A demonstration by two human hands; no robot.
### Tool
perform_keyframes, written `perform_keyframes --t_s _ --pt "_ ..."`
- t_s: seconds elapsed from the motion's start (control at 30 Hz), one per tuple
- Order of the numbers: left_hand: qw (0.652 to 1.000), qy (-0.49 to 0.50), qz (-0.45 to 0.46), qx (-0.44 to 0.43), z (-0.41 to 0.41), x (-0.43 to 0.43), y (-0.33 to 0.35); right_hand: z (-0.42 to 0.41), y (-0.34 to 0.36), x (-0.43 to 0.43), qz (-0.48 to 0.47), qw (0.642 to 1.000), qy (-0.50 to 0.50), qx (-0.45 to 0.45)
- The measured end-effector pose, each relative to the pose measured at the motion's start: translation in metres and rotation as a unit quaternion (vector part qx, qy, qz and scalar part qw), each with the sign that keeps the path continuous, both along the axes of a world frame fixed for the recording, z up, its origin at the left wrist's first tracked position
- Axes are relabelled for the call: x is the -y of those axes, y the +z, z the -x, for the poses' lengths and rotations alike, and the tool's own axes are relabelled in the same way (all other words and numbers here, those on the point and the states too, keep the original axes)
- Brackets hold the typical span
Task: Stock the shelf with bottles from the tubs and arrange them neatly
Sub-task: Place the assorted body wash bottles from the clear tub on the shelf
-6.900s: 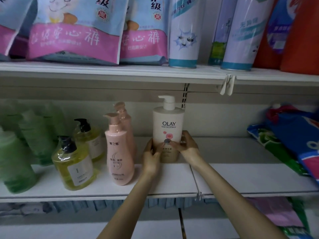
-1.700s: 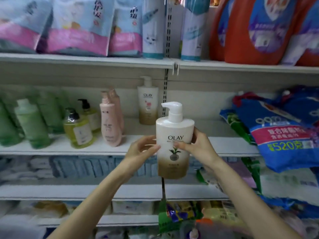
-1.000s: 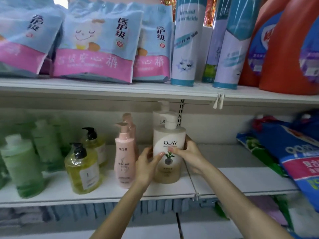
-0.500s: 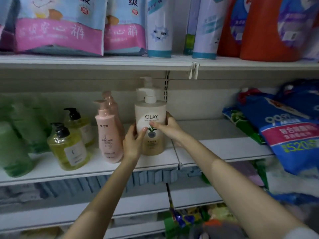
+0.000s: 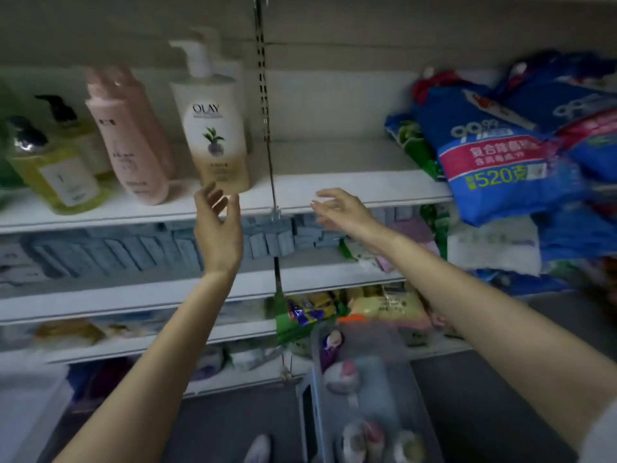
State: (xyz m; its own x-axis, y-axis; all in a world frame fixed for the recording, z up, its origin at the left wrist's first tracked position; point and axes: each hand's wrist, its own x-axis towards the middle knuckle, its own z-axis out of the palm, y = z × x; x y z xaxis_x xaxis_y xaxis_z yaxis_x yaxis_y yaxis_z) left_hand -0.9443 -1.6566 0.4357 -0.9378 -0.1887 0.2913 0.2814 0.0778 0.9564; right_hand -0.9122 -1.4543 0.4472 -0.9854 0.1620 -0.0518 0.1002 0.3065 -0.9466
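A white and gold Olay pump bottle (image 5: 217, 128) stands upright at the front of the white shelf (image 5: 350, 192), with a second Olay bottle (image 5: 230, 66) mostly hidden behind it. My left hand (image 5: 217, 228) hovers just below and in front of the bottle, fingers spread, holding nothing. Further right, my right hand (image 5: 340, 212) floats before the shelf edge, fingers loose and empty. Down on the floor a clear tub (image 5: 367, 396) holds several blurred bottles.
Pink pump bottles (image 5: 130, 135) and yellow-green bottles (image 5: 50, 162) stand left of the Olay bottle. Blue detergent bags (image 5: 494, 155) lie piled on the shelf's right side. Lower shelves carry blue packs (image 5: 133, 252) and snack bags (image 5: 317, 309). A white tub (image 5: 26, 412) sits at lower left.
Both hands have let go of the Olay bottle and drawn back from it; it now stands alone on the shelf. The view has tilted down, showing the tub on the floor.
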Motion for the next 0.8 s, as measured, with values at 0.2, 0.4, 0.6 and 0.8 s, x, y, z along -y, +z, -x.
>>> perform_keyframes --t_s 0.2,0.4,0.6,0.8 --pt "0.991 -0.071 0.047 0.108 -0.063 -0.035 -0.087 -0.087 -0.089 -0.057 0.015 0.994 -0.033 0.106" --pt "0.953 -0.135 0.096 0.256 -0.105 -0.052 -0.179 -0.152 -0.162 -0.085 0.038 0.982 -0.065 0.173" --pt "0.907 -0.15 0.126 0.374 -0.136 -0.055 -0.269 -0.177 -0.248 -0.094 0.005 0.974 -0.09 0.206" --pt "0.872 -0.155 0.143 0.441 -0.148 -0.061 -0.357 -0.151 -0.339 -0.093 -0.001 0.977 -0.079 0.199"
